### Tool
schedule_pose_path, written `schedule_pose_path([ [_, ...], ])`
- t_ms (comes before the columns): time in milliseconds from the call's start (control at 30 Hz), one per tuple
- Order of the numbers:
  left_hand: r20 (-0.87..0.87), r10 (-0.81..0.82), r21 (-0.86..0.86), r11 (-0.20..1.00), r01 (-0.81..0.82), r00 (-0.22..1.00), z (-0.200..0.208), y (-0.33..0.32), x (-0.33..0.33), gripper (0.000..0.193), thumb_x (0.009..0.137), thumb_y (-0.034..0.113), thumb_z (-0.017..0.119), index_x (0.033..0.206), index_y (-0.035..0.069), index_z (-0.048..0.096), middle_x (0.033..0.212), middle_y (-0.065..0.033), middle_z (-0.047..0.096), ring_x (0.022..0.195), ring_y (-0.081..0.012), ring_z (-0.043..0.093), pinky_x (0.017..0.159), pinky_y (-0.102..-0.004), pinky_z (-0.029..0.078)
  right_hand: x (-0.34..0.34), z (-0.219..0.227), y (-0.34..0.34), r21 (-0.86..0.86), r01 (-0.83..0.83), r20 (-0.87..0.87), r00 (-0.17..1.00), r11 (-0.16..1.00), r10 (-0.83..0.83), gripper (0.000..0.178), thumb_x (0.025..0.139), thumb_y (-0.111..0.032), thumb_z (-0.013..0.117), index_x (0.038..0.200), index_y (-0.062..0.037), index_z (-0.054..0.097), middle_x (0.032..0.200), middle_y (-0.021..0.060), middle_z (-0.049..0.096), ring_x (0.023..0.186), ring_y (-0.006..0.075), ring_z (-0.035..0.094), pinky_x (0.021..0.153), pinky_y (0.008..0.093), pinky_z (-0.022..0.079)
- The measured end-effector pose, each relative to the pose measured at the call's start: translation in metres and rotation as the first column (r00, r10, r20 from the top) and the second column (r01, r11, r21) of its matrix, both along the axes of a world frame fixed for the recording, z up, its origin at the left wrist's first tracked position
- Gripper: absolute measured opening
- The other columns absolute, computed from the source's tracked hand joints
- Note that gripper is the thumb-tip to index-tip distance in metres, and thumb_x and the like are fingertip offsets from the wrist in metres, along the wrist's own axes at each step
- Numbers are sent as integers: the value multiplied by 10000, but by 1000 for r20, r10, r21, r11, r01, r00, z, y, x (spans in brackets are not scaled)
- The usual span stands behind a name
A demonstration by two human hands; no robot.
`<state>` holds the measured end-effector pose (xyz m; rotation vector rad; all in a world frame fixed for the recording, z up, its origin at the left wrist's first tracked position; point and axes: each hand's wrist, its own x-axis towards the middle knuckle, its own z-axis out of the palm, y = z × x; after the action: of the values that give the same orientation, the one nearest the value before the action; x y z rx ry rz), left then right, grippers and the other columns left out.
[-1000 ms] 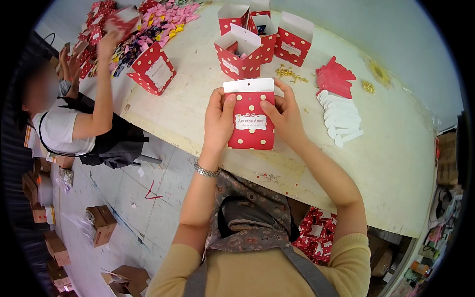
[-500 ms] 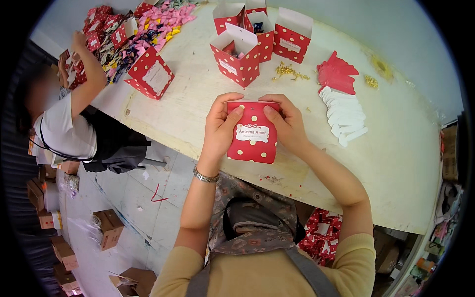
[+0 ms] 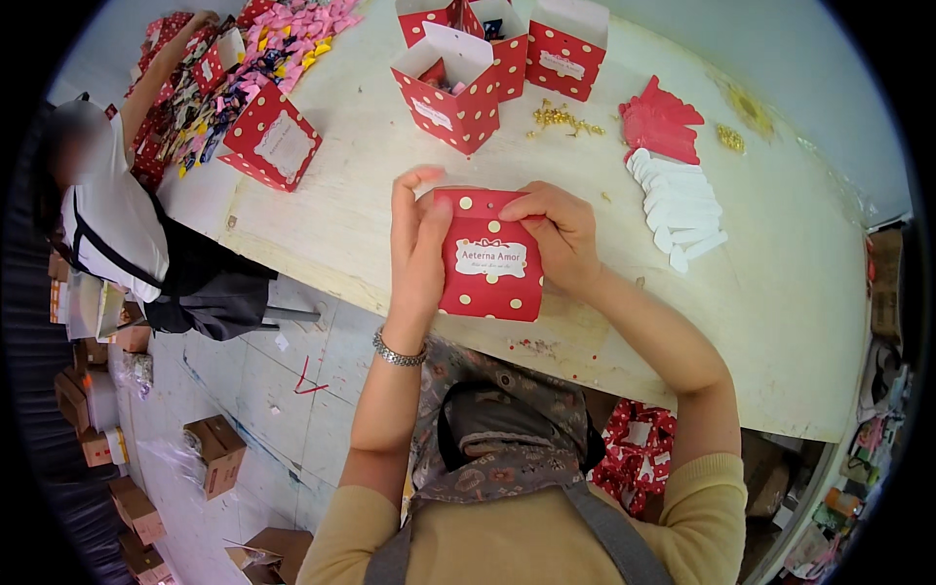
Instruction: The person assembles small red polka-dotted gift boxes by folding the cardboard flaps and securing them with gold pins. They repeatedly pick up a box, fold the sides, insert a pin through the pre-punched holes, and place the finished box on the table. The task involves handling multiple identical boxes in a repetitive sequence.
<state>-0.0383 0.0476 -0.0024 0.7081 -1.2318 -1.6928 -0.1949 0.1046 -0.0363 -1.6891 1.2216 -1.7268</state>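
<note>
A red gift box (image 3: 489,292) with cream dots and a white label stands at the near edge of the table, its top folded over and a small hole near the upper edge. My left hand (image 3: 419,255) grips its left side, thumb along the front corner, while the forefinger is lifted away and slightly blurred. With thumb and fingers, my right hand (image 3: 561,234) pinches the upper right corner. Past the hands lie small gold fasteners (image 3: 561,119) in a loose pile. What the box holds is hidden.
Open dotted boxes (image 3: 450,97) stand at the back, some with wrapped pieces inside. Red cutouts (image 3: 663,122) and white tags (image 3: 678,210) lie to the right. A dotted box (image 3: 275,141) stands left, near heaped colourful sweets (image 3: 283,44). A co-worker (image 3: 117,214) reaches into that heap.
My left forefinger has lifted off the box top, and my right fingers have shifted inward along its upper edge. The co-worker's arm now reaches farther over the heap. The view has shifted slightly.
</note>
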Motion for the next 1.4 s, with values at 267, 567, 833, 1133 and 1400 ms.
schedule_pose_path([
  [267, 189, 42, -173, 985, -9, 981, -17, -1, 12, 161, 915, 131, 586, 912, -23, 632, 793, -26, 638, 694, -46, 542, 618, -204, 452, 14, 11, 4, -141, 59, 34, 998, 988, -54, 177, 886, -29, 474, 996, -24, 613, 879, 133, 628, 747, 208, 606, 692, 300, 476],
  [567, 234, 503, -722, 663, -198, 832, -17, -12, 5, 275, 852, 127, 655, 1071, -24, 583, 1043, -131, 596, 915, -164, 554, 806, -291, 450, 15, 30, 33, 257, 278, -276, 939, 926, -206, 237, 869, -146, 576, 1055, -5, 620, 802, 146, 647, 716, 254, 629, 638, 325, 501],
  [833, 206, 415, -342, 879, -332, 886, -2, 26, -5, 277, 865, 105, 652, 1093, -36, 586, 1030, -65, 614, 883, -112, 562, 782, -232, 464, 48, 15, 19, -325, 139, -544, 782, 935, -305, 282, 729, -85, 657, 1004, -31, 626, 1114, 132, 609, 1107, 257, 537, 904, 367, 456],
  [1133, 380, 305, -664, 747, 28, 873, 6, 3, 20, 61, 832, -16, 627, 892, -24, 633, 836, -47, 627, 760, -91, 546, 674, -203, 438, -95, 29, 119, -17, 801, -775, 368, 598, -514, 181, 755, -233, 723, 840, -78, 685, 771, 82, 625, 692, 250, 616, 579, 340, 499],
  [1400, 424, 156, -613, 774, 156, 892, 5, 4, 23, 92, 847, -25, 603, 934, -28, 631, 845, -35, 579, 757, -91, 507, 664, -191, 396, -54, 10, 179, 104, 971, -953, 159, 213, -260, 172, 811, -194, 604, 735, -45, 643, 782, 109, 633, 700, 301, 627, 615, 416, 506],
])
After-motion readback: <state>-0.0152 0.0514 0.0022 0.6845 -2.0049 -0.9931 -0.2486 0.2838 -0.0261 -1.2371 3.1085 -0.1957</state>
